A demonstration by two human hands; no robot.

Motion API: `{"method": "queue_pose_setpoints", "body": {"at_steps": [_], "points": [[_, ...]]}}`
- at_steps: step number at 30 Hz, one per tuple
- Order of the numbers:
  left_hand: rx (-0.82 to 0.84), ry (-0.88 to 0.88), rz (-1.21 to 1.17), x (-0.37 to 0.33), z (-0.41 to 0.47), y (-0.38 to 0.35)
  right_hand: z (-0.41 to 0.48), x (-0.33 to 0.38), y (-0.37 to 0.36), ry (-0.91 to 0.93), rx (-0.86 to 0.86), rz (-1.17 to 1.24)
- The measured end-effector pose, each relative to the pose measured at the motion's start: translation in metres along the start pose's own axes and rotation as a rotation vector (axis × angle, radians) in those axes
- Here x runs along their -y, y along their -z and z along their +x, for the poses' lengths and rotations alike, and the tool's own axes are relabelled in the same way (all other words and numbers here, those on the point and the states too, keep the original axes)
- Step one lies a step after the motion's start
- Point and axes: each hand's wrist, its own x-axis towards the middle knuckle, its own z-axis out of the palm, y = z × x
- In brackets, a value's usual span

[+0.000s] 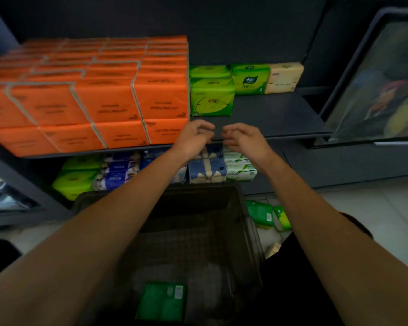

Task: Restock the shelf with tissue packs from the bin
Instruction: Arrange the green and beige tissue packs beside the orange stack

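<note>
Reaches forward over the bin (151,196) with both bare arms. Holds the left hand (193,137) and the right hand (245,140) side by side at the front edge of the shelf (280,114), close together yet not touching. Bends the fingers of both loosely, thumbs apart from them, with nothing gripped in either.

Straight behind the hands, near the shelf's front edge: the front green pack (211,100), upright and clear of the fingertips, with one more green pack behind or on top of it, cannot tell which. Further back, by the rear edge: the rear green pack (250,78) and a beige pack (284,77), touching side by side. Across the shelf's left part, from front edge to back: orange packs (104,100), stacked in tight rows, just beside the front green pack.

One level down, below the hands: a blue-and-beige pack (206,171) under the left wrist, white packs (239,168) under the right wrist, then blue packs (120,170) and lime packs (76,177) further left.

Low in the bin, by its near wall and well apart from both hands: one dark green pack (161,301), lying flat. On the floor (339,208), just right of the bin: two floor packs (260,212), green, lying side by side.
</note>
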Motion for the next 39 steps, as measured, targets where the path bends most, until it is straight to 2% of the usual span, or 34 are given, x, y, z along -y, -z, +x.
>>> {"method": "queue_pose_setpoints", "body": {"at_steps": [8,19,24,32,36,39], "points": [[0.069,0.076,0.053,0.040,-0.090,0.029,-0.060,-0.025,-0.050,-0.018,0.117,-0.085],[0.112,0.255,0.213,0.119,-0.163,0.058,-0.119,-0.086,-0.116,-0.196,0.336,-0.235],[0.258,0.307,0.317,0.161,-0.187,0.061,-0.136,-0.127,-0.130,-0.307,0.428,-0.359],[0.115,0.601,0.148,0.230,-0.211,0.058,-0.157,-0.181,-0.144,-0.468,0.485,-0.466],[0.187,0.682,0.179,0.258,-0.208,0.058,-0.152,-0.199,-0.146,-0.514,0.492,-0.496],[0.313,0.707,0.218,0.274,-0.205,0.054,-0.149,-0.221,-0.153,-0.566,0.487,-0.514]]}}
